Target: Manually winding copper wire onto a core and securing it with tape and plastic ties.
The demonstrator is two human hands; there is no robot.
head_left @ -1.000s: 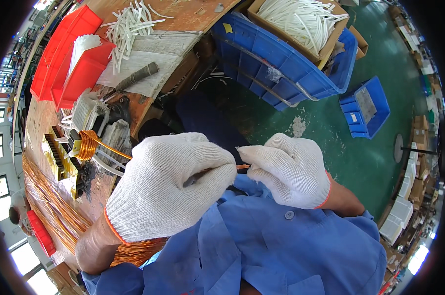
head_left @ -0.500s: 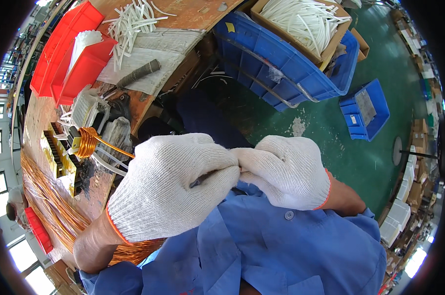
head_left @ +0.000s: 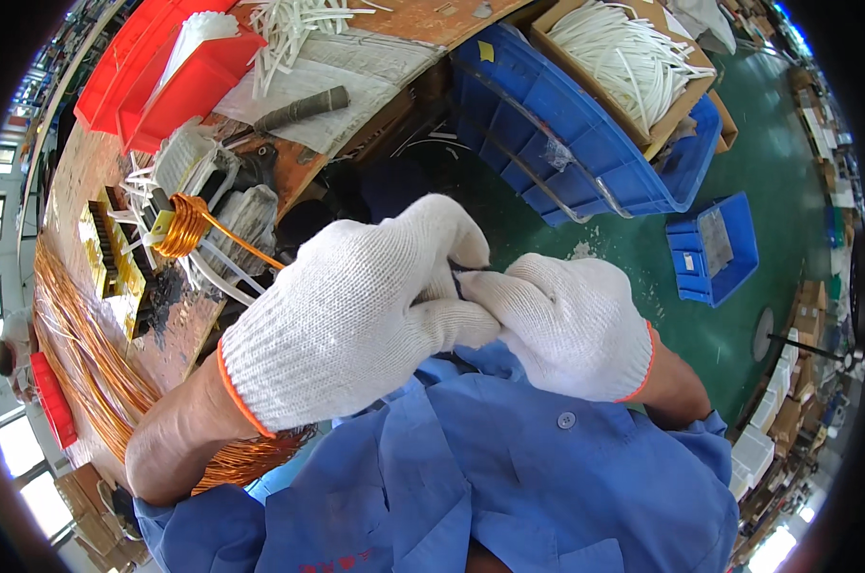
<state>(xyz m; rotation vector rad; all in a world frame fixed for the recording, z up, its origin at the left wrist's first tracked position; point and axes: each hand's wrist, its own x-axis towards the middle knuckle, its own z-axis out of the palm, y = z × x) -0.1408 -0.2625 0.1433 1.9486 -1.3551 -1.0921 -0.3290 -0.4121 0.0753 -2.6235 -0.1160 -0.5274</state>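
**Copper wire pinched between two gloved hands**

Copper wire (head_left: 246,246) runs from the small coil (head_left: 186,224) on the workbench (head_left: 79,181) toward the left hand (head_left: 356,306), which grips it. The right hand (head_left: 566,320) presses against the left, fingertips pinching (what exactly, I cannot tell). Beyond them sits a blue crate (head_left: 566,143).

A factory workshop where wire parts are made by hand.

The wooden workbench (head_left: 117,172) is stained and holds a small coil of copper wire (head_left: 186,225), with a big bundle of copper wire (head_left: 79,372) at its edge. Red plastic trays (head_left: 156,72) stand on it. Beside it, a blue crate (head_left: 566,134) carries a cardboard box of white tubes (head_left: 623,57). The floor (head_left: 786,191) is painted green, and the person wears white work gloves (head_left: 356,306) and a blue work coat (head_left: 509,477).
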